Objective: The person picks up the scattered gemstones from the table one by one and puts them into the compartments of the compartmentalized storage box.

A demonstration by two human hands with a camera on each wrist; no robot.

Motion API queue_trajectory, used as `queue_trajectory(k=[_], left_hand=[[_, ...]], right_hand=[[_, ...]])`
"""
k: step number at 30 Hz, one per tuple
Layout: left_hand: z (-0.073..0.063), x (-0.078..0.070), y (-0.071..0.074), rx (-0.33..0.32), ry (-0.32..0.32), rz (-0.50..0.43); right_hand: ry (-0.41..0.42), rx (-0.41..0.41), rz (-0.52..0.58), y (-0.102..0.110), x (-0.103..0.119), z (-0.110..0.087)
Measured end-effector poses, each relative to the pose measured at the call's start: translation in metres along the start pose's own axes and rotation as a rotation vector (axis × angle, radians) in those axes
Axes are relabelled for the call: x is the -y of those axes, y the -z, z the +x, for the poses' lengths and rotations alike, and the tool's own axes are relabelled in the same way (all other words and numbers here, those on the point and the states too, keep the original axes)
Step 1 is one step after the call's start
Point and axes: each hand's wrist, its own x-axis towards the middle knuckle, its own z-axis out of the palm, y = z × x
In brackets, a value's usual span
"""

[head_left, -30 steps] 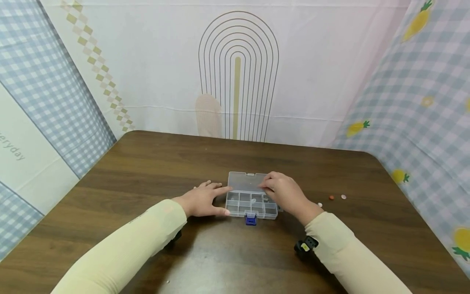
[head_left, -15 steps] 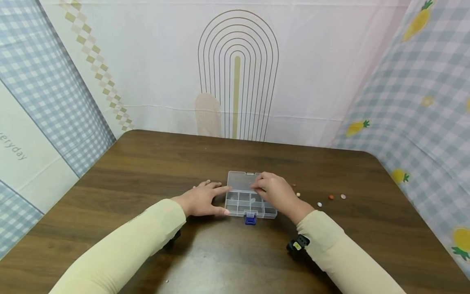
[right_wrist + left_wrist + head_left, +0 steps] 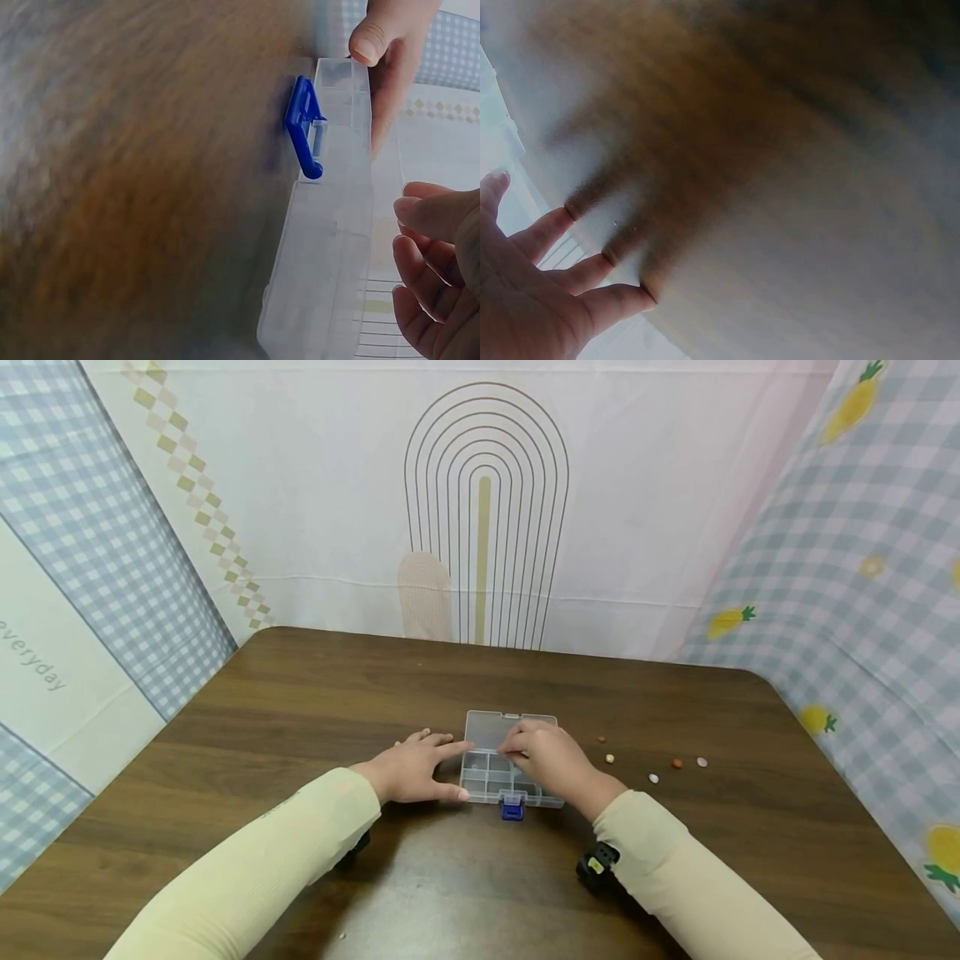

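A clear plastic compartment box lies on the table with its lid folded back. A blue latch hangs at its front; the right wrist view shows the latch close up. My left hand is spread, its index finger and thumb touching the box's left side. Above the compartments is my right hand, its thumb and index fingertips brought together. In the right wrist view the other fingers of my right hand are loosely bent. Whether a small piece sits between the fingertips is hidden.
Small loose pieces lie right of the box on the wooden table: a yellowish one, a white one, a reddish one and a pale pink one. A tiny white speck is near the front.
My right hand has shifted left across the box, uncovering the yellowish piece and a small brown piece on the table. My left hand stays at the box's left side.
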Motion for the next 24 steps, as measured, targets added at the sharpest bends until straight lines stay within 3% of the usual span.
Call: queue_trajectory(k=[24], left_hand=[[0.0,0.0,0.0,0.001,-0.007,-0.003]], right_hand=[[0.005,0.069,-0.03,-0.011,0.006,0.004]])
